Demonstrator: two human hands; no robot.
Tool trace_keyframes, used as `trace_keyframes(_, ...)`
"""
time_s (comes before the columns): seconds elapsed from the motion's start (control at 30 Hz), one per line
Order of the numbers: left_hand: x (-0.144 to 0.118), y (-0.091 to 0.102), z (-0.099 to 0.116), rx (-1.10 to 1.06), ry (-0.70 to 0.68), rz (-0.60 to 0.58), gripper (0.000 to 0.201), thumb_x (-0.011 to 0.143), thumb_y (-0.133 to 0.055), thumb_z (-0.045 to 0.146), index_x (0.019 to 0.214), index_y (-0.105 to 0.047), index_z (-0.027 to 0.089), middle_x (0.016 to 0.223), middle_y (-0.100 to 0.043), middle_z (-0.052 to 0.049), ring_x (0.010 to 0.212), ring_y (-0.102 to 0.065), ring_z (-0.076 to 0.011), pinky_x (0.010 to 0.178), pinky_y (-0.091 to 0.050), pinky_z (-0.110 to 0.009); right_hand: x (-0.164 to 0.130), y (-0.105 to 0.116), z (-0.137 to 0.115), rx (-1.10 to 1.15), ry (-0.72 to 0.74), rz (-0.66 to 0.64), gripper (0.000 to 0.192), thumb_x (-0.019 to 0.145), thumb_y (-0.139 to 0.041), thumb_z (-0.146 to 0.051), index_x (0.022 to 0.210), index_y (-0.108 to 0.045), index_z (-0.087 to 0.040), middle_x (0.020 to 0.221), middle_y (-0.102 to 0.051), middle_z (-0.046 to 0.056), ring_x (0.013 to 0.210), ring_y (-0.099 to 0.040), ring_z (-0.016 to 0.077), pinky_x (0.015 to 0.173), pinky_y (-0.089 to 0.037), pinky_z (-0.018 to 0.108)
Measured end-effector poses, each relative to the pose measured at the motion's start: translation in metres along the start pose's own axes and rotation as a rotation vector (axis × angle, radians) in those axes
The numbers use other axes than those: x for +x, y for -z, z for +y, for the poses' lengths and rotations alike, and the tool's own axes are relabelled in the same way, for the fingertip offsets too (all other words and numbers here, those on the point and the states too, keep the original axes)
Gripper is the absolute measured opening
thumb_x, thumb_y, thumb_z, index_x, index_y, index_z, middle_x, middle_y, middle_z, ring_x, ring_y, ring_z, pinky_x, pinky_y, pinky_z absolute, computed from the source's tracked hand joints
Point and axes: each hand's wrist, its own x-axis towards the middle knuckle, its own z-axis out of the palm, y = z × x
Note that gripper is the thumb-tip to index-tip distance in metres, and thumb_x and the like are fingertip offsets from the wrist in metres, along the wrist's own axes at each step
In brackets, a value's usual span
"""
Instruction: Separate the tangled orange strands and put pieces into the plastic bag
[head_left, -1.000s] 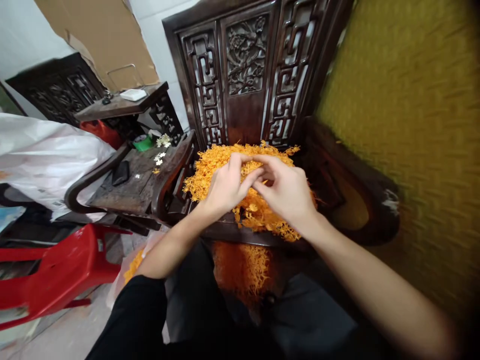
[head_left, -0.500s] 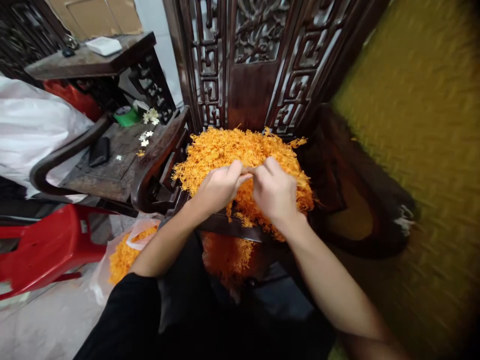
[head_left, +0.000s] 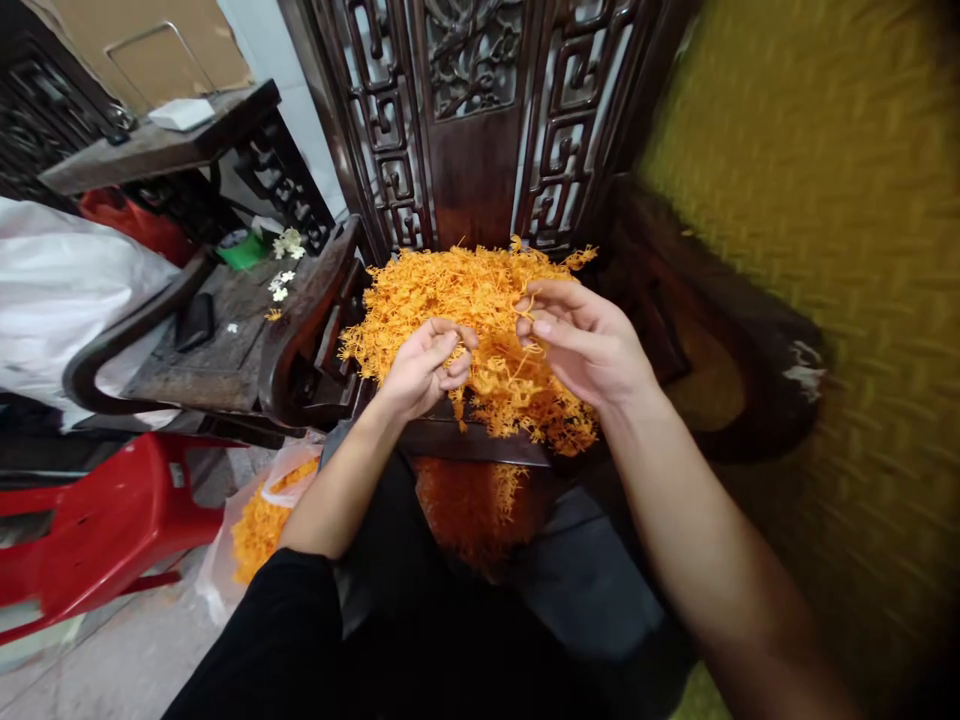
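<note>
Hands have just parted over the orange strand pile (head_left: pixel 465 300) on the carved wooden chair (head_left: pixel 480 150) seat. Left hand (head_left: pixel 424 365) now curled shut, contents unclear; right hand (head_left: pixel 581 345) lifted, fingers loosely pinching a few strands w/ one batch apparently split.

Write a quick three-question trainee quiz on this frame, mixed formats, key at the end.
1. True or false: the heap of orange strands lies on the seat of the carved wooden chair.
2. Multiple choice: the plastic bag of orange strands on the floor sits A) on the person's left, beside the red plastic stool; B) on the side table; C) on the yellow woven surface.
3. Fill in: the right hand pinches a few strands in its fingertips, while the left hand is curled over the ____ edge of the heap.

Key: 1 true; 2 A; 3 front.
</note>
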Motion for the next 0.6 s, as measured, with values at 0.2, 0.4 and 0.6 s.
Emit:
trace_keyframes(0.2, -0.004, 0.017, 0.002, 0.119, 0.022, 0.152, 0.016, 0.095, -0.072, 0.032, 0.099, -0.062, 0.020, 0.063, -0.041, 0.007, 0.046, -0.027, -0.0048, 0.043, -0.017, -0.018, -0.003, -0.017, 0.003, 0.173, -0.132, -0.116, 0.042, 0.075, -0.089, -0.025, 0.115, -0.080, -0.024, 0.121, -0.078, 0.007, 0.112, -0.075, 0.0267, 0.108, -0.060, 0.049)
trace_keyframes(0.4, -0.015, 0.024, -0.010, 1.051, -0.364, 0.287, 0.035, 0.093, -0.072, 0.054, 0.092, -0.069, 0.019, 0.062, -0.051, 0.005, 0.055, -0.046, -0.0097, 0.057, -0.039, -0.026, 0.005, -0.038, 0.033, 0.151, -0.121, 0.038, 0.047, 0.067, -0.094, -0.018, 0.111, -0.078, -0.023, 0.113, -0.078, 0.005, 0.107, -0.076, 0.0233, 0.115, -0.058, 0.049)
trace_keyframes(0.6, -0.012, 0.037, -0.017, 1.521, -0.668, 0.216, 0.036, 0.102, -0.064, 0.054, 0.096, -0.071, 0.018, 0.067, -0.062, 0.001, 0.061, -0.056, -0.0127, 0.063, -0.041, -0.029, 0.013, -0.059, 0.054, 0.031, -0.072, 0.113, 0.067, 0.054, -0.101, -0.024, 0.112, -0.070, -0.024, 0.107, -0.077, 0.005, 0.101, -0.075, 0.0215, 0.105, -0.063, 0.042)
